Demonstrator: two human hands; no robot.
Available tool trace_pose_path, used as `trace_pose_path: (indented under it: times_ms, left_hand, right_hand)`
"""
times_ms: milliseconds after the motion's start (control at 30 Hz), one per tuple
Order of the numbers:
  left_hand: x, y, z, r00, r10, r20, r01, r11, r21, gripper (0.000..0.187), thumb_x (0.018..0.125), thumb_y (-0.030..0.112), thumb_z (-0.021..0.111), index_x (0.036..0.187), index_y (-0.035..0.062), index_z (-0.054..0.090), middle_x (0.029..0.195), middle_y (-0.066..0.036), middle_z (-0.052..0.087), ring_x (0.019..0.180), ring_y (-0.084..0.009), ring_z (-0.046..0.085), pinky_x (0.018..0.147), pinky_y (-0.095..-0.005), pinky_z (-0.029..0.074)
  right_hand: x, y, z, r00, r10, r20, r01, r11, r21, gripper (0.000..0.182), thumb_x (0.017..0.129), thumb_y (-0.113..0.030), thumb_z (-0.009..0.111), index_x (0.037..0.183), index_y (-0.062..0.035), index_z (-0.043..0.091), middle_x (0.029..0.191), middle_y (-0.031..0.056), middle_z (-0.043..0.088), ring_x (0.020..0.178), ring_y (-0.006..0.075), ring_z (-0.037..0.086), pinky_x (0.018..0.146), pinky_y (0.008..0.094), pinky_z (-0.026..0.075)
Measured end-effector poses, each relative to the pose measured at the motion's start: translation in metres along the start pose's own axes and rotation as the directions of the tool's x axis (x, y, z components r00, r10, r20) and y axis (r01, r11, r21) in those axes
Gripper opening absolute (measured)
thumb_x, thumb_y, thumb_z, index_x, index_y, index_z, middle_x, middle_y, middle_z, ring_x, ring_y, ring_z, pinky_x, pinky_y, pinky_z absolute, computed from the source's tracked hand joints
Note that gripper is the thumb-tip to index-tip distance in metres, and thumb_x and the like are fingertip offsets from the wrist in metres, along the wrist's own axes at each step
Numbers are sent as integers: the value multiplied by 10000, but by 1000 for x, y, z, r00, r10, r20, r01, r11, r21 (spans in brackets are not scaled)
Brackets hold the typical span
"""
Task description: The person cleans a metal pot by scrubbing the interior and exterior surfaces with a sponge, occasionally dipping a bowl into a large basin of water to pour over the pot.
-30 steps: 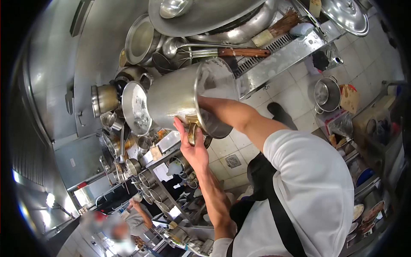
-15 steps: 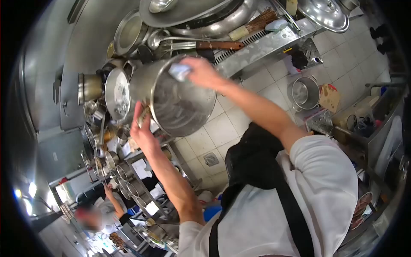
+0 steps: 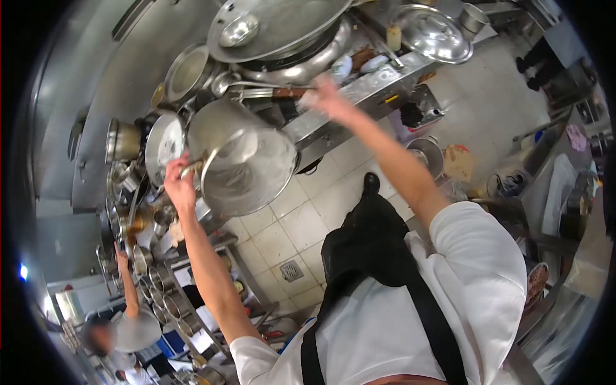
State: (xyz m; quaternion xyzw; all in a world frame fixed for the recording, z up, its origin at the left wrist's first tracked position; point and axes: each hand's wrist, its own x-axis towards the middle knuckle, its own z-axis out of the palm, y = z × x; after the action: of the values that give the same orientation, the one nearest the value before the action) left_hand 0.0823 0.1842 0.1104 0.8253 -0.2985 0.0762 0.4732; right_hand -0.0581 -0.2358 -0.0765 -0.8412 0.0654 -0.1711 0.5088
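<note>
My left hand (image 3: 180, 182) is closed on the side handle of a large steel pot (image 3: 247, 170). The pot is tilted, with its mouth facing me and a hazy film inside. My right hand (image 3: 332, 101) is outside the pot, over the counter's front edge, and its fingers are smeared by motion. Just beyond it, a crumpled whitish-blue cloth (image 3: 342, 66) lies on the counter beside a second pale item (image 3: 374, 63). Whether anything is in that hand cannot be made out.
A large wok (image 3: 282, 29) holding a ladle (image 3: 239, 31) stands behind the pot. A domed lid (image 3: 430, 33) is at the back right. Another pot (image 3: 427, 156) sits on the floor. Co-workers are at the lower left (image 3: 131, 292) and upper right (image 3: 564, 45).
My right hand has left the pot's rim and moved right, toward the counter. A whitish-blue cloth like the one it held now lies on the counter. The pot and my left hand appear further left.
</note>
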Motion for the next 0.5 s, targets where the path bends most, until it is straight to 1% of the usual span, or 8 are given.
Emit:
trace_pose_path:
  times_ms: [33, 67, 133, 200, 233, 333, 433, 500]
  left_hand:
    - [-6, -8, 0, 999, 48, 7, -48, 998, 27, 134, 759, -123, 648, 848, -25, 667, 1090, -108, 692, 1152, -257, 665, 1017, -348, 474]
    - [-8, -17, 1, 996, 92, 11, -92, 994, 61, 102, 760, -110, 650, 814, -24, 656, 1052, -99, 685, 1114, -254, 667, 997, -351, 481]
    - [-4, -33, 3, 998, 67, -16, -65, 995, 73, 114, 776, -92, 653, 866, -22, 646, 1054, -94, 672, 1098, -243, 650, 995, -344, 474]
    - [-14, -67, 4, 998, 19, -67, -12, 995, 103, 138, 792, -74, 655, 918, -21, 636, 1057, -88, 660, 1082, -232, 632, 993, -337, 466]
    - [-19, -97, 10, 964, -96, -248, 90, 995, -33, 223, 822, -34, 666, 1038, -18, 610, 1121, -101, 639, 1107, -217, 601, 1004, -327, 451]
    - [-50, -56, 32, 605, -568, -558, 392, 823, -412, 624, 914, 129, 717, 1429, -43, 409, 1409, -182, 507, 1283, -232, 500, 1088, -336, 392]
    - [-50, -2, 71, 587, -616, -526, 320, 773, -548, 922, 922, 340, 777, 1554, -79, 253, 1573, -219, 361, 1412, -285, 406, 1175, -396, 324]
    - [-37, 2, 69, 518, -714, -471, 347, 679, -647, 934, 905, 412, 795, 1537, -73, 307, 1562, -210, 395, 1418, -294, 414, 1186, -417, 328]
  right_hand:
    - [-15, -41, 12, 950, -90, 299, 60, 993, 105, 1002, 888, -398, 764, 1625, -24, 198, 1665, 267, 226, 1550, 397, 227, 1241, 460, 277]
    - [-47, -78, 41, 907, -87, 412, 134, 987, -85, 1120, 830, -366, 814, 1642, -35, 117, 1672, 277, 185, 1553, 396, 222, 1236, 453, 286]
    - [-83, -131, 87, 958, -7, 287, 11, 1000, -10, 1174, 832, -270, 811, 1641, -20, -3, 1672, 295, 150, 1539, 419, 243, 1228, 446, 298]
    - [-80, -120, 138, 976, 95, 195, -106, 993, 48, 1164, 847, -224, 789, 1630, -1, -42, 1667, 310, 145, 1536, 434, 236, 1236, 438, 285]
    - [-79, -112, 160, 975, 196, 101, -207, 972, 110, 1155, 861, -177, 766, 1619, 18, -82, 1663, 325, 139, 1533, 449, 230, 1243, 430, 272]
    - [-85, -125, 199, 963, 233, 138, -257, 946, 199, 1082, 897, -119, 706, 1598, 65, -97, 1643, 344, 177, 1499, 479, 286, 1238, 423, 287]
    - [-93, -98, 216, 995, -53, 78, 46, 995, 85, 1055, 896, -187, 730, 1626, 22, -1, 1574, 323, 368, 1428, 456, 425, 1200, 445, 354]
    - [-77, -108, 145, 823, 96, 559, -95, 995, -31, 880, 907, -308, 733, 1603, -22, 278, 1474, 260, 539, 1375, 413, 513, 1162, 456, 409]
